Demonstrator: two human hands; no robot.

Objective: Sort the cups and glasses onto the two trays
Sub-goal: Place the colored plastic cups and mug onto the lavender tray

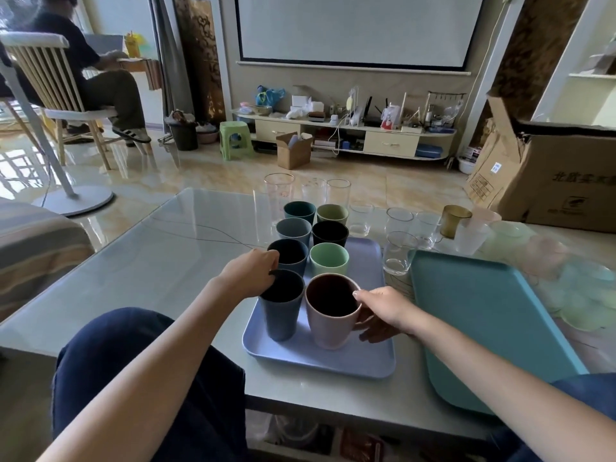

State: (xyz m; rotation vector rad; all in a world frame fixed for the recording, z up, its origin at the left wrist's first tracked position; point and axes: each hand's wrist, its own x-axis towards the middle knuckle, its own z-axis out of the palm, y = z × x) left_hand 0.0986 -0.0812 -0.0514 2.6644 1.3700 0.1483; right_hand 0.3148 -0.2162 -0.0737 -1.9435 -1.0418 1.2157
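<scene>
A lilac tray [333, 358] on the glass table holds two rows of several matte cups. My left hand [248, 271] grips the rim of the blue cup [281, 311] at the near left of the tray. My right hand [383, 310] wraps the side of the pink cup [328, 323] at the near right. Behind them stand a dark blue cup [290, 256] and a light green cup [330, 260]. A teal tray [493, 321] lies to the right with nothing on it. Clear glasses [398, 253] stand behind and between the trays.
An amber glass [455, 221] and frosted pastel cups [473, 236] stand at the back right. Glass coasters [586, 295] lie right of the teal tray. A large cardboard box [563, 175] sits at the far right. My knee [133, 361] is at the table's near edge.
</scene>
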